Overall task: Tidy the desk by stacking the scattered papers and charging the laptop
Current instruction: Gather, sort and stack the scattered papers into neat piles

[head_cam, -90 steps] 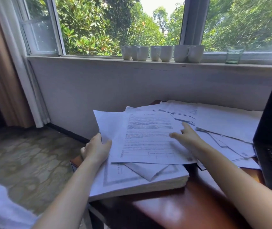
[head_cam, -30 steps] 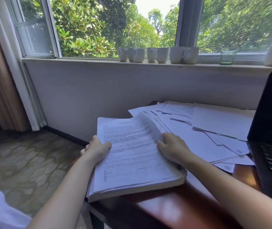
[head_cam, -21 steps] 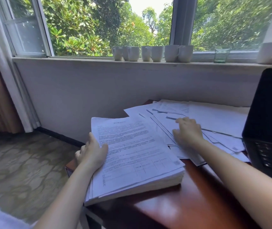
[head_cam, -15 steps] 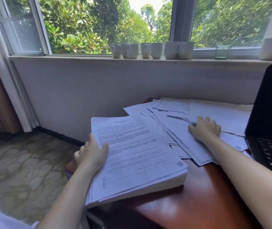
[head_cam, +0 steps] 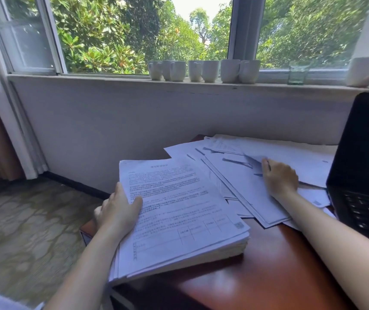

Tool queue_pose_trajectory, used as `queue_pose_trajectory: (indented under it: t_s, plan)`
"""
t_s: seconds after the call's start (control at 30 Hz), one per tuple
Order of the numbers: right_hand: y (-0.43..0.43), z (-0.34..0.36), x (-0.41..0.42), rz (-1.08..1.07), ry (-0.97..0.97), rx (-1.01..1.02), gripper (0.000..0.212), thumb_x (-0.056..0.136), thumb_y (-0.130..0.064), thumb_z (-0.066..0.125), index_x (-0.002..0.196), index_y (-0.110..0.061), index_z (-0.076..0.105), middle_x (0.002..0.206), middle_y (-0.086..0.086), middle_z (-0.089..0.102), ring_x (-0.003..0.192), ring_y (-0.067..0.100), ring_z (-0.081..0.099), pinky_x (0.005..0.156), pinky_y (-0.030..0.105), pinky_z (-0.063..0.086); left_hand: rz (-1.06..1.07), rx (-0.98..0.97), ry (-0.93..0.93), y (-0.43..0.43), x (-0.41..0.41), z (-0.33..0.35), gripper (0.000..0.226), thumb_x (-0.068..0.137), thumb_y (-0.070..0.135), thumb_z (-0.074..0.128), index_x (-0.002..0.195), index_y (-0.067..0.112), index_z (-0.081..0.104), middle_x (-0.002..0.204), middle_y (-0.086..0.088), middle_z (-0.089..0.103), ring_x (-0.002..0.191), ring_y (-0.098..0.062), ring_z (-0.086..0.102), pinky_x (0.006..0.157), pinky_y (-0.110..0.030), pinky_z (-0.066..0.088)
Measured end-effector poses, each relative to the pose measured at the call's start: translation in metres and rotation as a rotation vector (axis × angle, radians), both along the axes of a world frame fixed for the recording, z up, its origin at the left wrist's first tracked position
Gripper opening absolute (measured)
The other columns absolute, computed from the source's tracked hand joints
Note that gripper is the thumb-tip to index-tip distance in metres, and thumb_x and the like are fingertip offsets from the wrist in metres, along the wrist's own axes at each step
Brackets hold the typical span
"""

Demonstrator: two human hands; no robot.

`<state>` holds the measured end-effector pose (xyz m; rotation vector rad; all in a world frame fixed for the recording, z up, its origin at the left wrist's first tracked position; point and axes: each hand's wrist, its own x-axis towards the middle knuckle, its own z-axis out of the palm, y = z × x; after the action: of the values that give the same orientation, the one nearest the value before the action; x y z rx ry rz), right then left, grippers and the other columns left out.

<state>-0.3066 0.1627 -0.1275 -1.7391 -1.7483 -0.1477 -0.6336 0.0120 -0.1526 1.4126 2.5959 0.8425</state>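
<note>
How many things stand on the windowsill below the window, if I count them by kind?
White ceramic mugs: 8 (seven in a close row, one apart at the far right)
Green-tinted drinking glass: 1
Total: 9

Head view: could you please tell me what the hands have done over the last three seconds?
The right hand left the stack, moved right onto the loose papers and now pinches a sheet there. The left hand kept gripping the stack; laptop unmoved.
</note>
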Motion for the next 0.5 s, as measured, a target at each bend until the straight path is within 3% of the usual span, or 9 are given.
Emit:
queue_pose_trajectory:
  t_s: [0.1, 0.17, 0.27, 0.33, 0.4, 0.43, 0.47, 0.5]
  plan:
    - [-0.025, 0.003, -0.014, 0.202, -0.044, 0.045, 0.057, 0.094, -0.047, 0.029, 0.094, -0.003, 0.066, 0.099, 0.025, 0.067, 0.092, 0.043, 0.06, 0.067, 0.039, 0.036, 0.0, -0.004, -0.008, 0.0, 0.0, 0.0, 0.038, 0.093, 0.04, 0.042, 0.125, 0.019, 0.039, 0.123, -0.005, 0.058, 0.116, -0.03, 0.049, 0.094, -0.04, 0.03]
    - [-0.044, 0.003, -0.036, 0.349, -0.113, 0.062, 0.057, 0.085, -0.046, 0.025, 0.087, -0.005, 0.066, 0.094, 0.019, 0.068, 0.087, 0.041, 0.061, 0.063, 0.037, 0.032, -0.002, 0.0, -0.012, -0.001, 0.001, 0.0, 0.038, 0.093, 0.04, 0.042, 0.125, 0.019, 0.04, 0.122, -0.006, 0.058, 0.115, -0.03, 0.05, 0.094, -0.04, 0.03]
    - [-0.064, 0.004, -0.064, 0.512, -0.215, 0.092, 0.049, 0.095, -0.04, 0.032, 0.08, -0.008, 0.065, 0.083, 0.012, 0.068, 0.079, 0.037, 0.061, 0.059, 0.031, 0.028, -0.003, 0.009, -0.017, -0.002, 0.001, 0.0, 0.037, 0.093, 0.039, 0.042, 0.124, 0.019, 0.04, 0.121, -0.006, 0.059, 0.113, -0.03, 0.051, 0.093, -0.04, 0.031]
    - [-0.066, 0.004, -0.067, 0.533, -0.175, 0.014, 0.045, 0.1, -0.037, 0.038, 0.072, -0.011, 0.062, 0.077, 0.007, 0.066, 0.078, 0.032, 0.058, 0.058, 0.032, 0.028, 0.0, 0.009, -0.012, -0.002, 0.0, 0.0, 0.037, 0.094, 0.039, 0.042, 0.125, 0.019, 0.04, 0.121, -0.006, 0.059, 0.113, -0.03, 0.051, 0.093, -0.039, 0.031]
    - [-0.063, 0.008, -0.063, 0.527, -0.001, -0.156, 0.052, 0.099, -0.042, 0.036, 0.056, -0.016, 0.049, 0.065, 0.001, 0.056, 0.074, 0.028, 0.05, 0.058, 0.034, 0.029, -0.001, 0.01, -0.01, -0.002, 0.0, -0.001, 0.037, 0.094, 0.04, 0.042, 0.125, 0.02, 0.04, 0.12, -0.005, 0.06, 0.112, -0.03, 0.052, 0.093, -0.039, 0.031]
    - [-0.06, 0.009, -0.058, 0.506, 0.089, -0.216, 0.054, 0.099, -0.046, 0.032, 0.056, -0.018, 0.047, 0.067, 0.002, 0.056, 0.077, 0.026, 0.05, 0.061, 0.035, 0.032, -0.003, 0.011, -0.01, -0.002, 0.0, -0.001, 0.037, 0.094, 0.04, 0.041, 0.125, 0.02, 0.04, 0.12, -0.005, 0.06, 0.112, -0.03, 0.052, 0.093, -0.039, 0.031]
    - [-0.055, 0.01, -0.052, 0.468, 0.107, -0.234, 0.054, 0.098, -0.05, 0.029, 0.064, -0.018, 0.057, 0.08, 0.005, 0.062, 0.087, 0.027, 0.053, 0.069, 0.035, 0.037, -0.004, 0.013, -0.011, -0.002, -0.001, -0.001, 0.036, 0.094, 0.04, 0.041, 0.124, 0.02, 0.04, 0.12, -0.004, 0.06, 0.112, -0.03, 0.052, 0.093, -0.039, 0.031]
    - [-0.05, 0.01, -0.044, 0.395, 0.067, -0.233, 0.053, 0.097, -0.052, 0.03, 0.086, -0.017, 0.067, 0.103, 0.006, 0.066, 0.103, 0.028, 0.053, 0.083, 0.036, 0.04, -0.005, 0.014, -0.011, -0.002, -0.001, -0.001, 0.036, 0.094, 0.04, 0.041, 0.124, 0.02, 0.04, 0.119, -0.004, 0.06, 0.112, -0.03, 0.052, 0.092, -0.039, 0.031]
